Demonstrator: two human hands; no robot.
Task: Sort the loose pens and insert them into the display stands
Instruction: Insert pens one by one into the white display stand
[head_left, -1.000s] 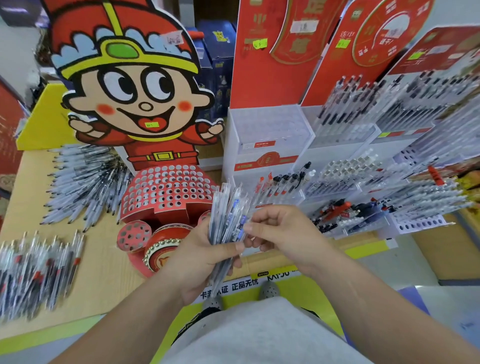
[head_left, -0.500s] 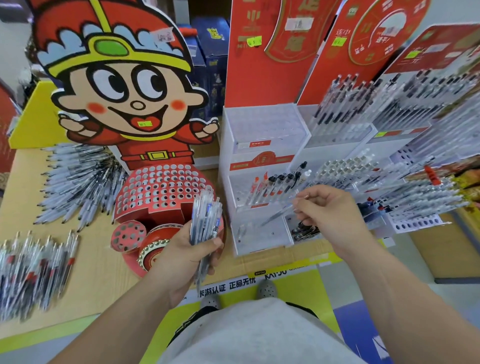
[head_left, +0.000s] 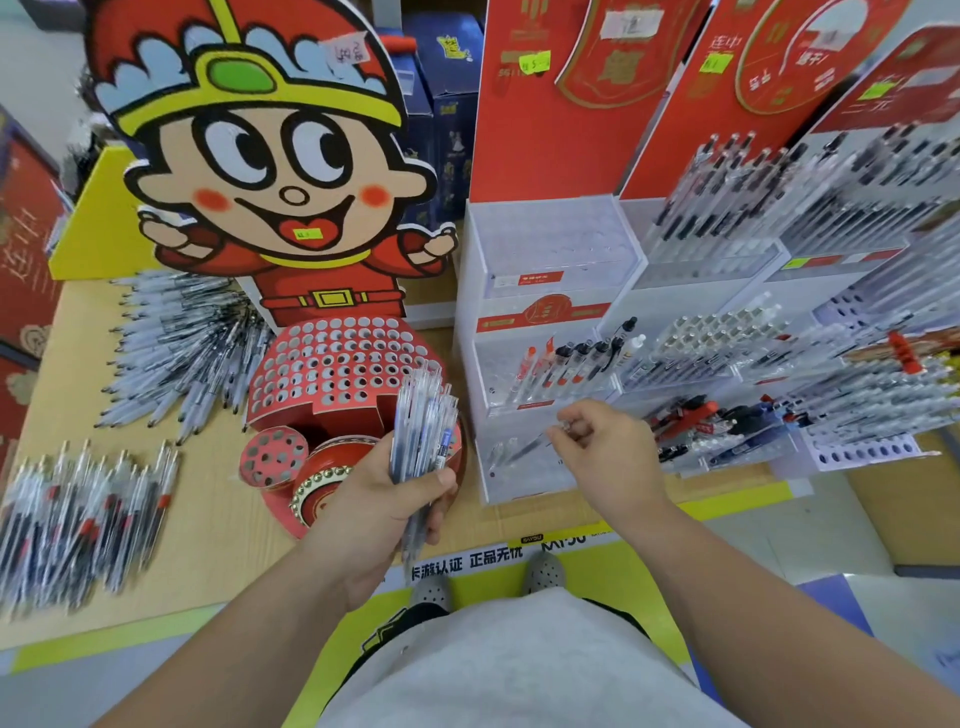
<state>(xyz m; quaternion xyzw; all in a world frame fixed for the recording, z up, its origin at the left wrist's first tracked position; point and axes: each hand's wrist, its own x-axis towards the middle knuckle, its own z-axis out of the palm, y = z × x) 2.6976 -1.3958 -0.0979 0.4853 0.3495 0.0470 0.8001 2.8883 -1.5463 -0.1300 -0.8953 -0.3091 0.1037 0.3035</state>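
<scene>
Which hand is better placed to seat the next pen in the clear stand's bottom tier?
Right. The right hand pinches a single pen, its tip angled at the bottom tier of the clear stand. The left hand grips the bundle of pens, so it is occupied.

table-edge strip (head_left: 467, 562): 卡游认证 正品无忧 | display stand header (head_left: 727, 104): 连中

2 pen piles (head_left: 176, 343) lie left of the holey stand (head_left: 332, 364), the step stand (head_left: 550, 244) right of it. Before them, your left hand (head_left: 374, 509) holds a pen bunch (head_left: 421, 415), your right hand (head_left: 608, 452) 1 pen (head_left: 524, 448).
</scene>
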